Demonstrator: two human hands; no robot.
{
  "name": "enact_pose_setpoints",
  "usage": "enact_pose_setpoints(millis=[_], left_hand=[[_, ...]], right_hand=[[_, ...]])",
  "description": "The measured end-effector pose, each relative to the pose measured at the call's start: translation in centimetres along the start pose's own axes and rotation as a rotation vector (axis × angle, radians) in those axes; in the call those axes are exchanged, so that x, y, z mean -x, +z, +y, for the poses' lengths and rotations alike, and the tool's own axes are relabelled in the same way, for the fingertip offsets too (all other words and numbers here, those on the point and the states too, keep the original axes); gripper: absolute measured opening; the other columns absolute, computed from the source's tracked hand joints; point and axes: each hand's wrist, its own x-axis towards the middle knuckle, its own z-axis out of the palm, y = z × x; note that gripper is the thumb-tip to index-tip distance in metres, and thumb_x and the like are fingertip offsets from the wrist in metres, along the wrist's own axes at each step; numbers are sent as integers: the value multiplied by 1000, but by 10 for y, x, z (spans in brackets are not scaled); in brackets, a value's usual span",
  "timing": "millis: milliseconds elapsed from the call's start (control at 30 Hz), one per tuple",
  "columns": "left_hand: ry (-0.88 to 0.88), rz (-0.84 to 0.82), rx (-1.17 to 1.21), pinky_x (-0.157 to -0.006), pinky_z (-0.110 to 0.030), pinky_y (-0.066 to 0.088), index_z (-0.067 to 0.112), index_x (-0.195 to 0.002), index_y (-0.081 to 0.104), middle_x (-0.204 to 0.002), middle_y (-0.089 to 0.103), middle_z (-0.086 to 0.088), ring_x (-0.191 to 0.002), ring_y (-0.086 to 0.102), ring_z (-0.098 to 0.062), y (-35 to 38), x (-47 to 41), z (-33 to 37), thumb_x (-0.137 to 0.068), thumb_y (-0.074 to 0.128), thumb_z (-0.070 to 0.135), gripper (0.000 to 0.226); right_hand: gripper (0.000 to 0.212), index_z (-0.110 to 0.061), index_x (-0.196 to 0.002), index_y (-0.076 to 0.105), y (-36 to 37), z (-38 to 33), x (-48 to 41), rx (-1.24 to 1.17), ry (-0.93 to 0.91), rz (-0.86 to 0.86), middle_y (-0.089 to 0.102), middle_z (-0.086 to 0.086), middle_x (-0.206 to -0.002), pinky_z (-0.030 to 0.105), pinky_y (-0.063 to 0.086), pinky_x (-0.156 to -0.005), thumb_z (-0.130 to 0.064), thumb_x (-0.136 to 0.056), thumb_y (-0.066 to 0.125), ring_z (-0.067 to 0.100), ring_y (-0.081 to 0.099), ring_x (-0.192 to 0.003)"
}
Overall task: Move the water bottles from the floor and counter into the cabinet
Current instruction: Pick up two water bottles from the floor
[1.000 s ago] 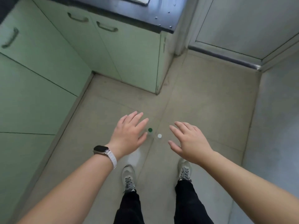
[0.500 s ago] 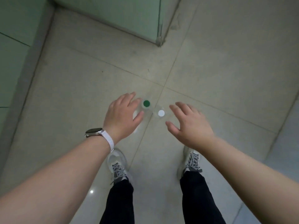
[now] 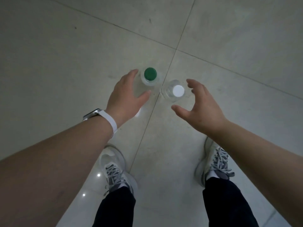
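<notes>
We see two clear plastic water bottles standing upright just beside each other on the pale grey tiled floor (image 3: 65, 63), one with a green cap (image 3: 150, 73), the other with a white cap (image 3: 178, 91). Our left hand (image 3: 126, 99) curves around the green-capped bottle, fingers (image 3: 131, 75) spread, not closed. Our right hand (image 3: 203, 108) cups beside the white-capped one, likewise unclenched. Below are our grey-and-white laced sneakers (image 3: 114, 171).

Pale tiled floor (image 3: 68, 51) under you, your grey-laced white sneakers (image 3: 114, 174), dark trousers (image 3: 114, 208), white-strapped watch (image 3: 98, 114) on your wrist.
</notes>
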Motion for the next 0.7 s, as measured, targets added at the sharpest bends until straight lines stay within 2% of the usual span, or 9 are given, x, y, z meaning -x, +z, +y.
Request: enact_pose_setpoints(millis=[133,367,500,600,700], left_hand=[[-13,4,102,-111,-39,39,27,-152,33,-151,44,8,-138,42,-14,22,-19,-5,-86,73,47,79],[1,89,220,-110,-35,42,27,-148,38,-143,51,7,-130,49,-13,39,-40,-5,-80,82,40,82],[42,123,261,-103,-36,49,26,-136,46,-126,58,10,-117,57,-11,43,-48,-3,-77,85,36,71],[48,148,285,-96,-29,52,34,-122,48,-111,60,21,-106,60,-2,41,-49,-2,-76,87,35,61],[45,156,309,-91,-22,53,38,-116,47,-103,58,28,-98,57,11,35,-43,0,-75,88,32,58]], right_hand=[[90,-26,-150,28,18,14,-16,-41,-6,-5,39,-8,-151,27,37,-98,-50,-78,76,13,43,-133],[89,-25,-149,31,36,20,-41,-68,-55,-1,43,-5,-149,28,39,-101,-41,-76,81,16,46,-130],[86,-25,-145,34,39,21,-47,-107,-71,-10,49,-7,-140,30,44,-95,-39,-76,82,15,51,-122],[80,-23,-140,37,38,20,-49,-119,-91,8,53,-9,-128,32,47,-88,-37,-75,81,14,54,-110],[75,-23,-136,40,35,17,-49,-155,-73,37,53,-11,-119,28,45,-81,-37,-75,82,11,54,-103]])
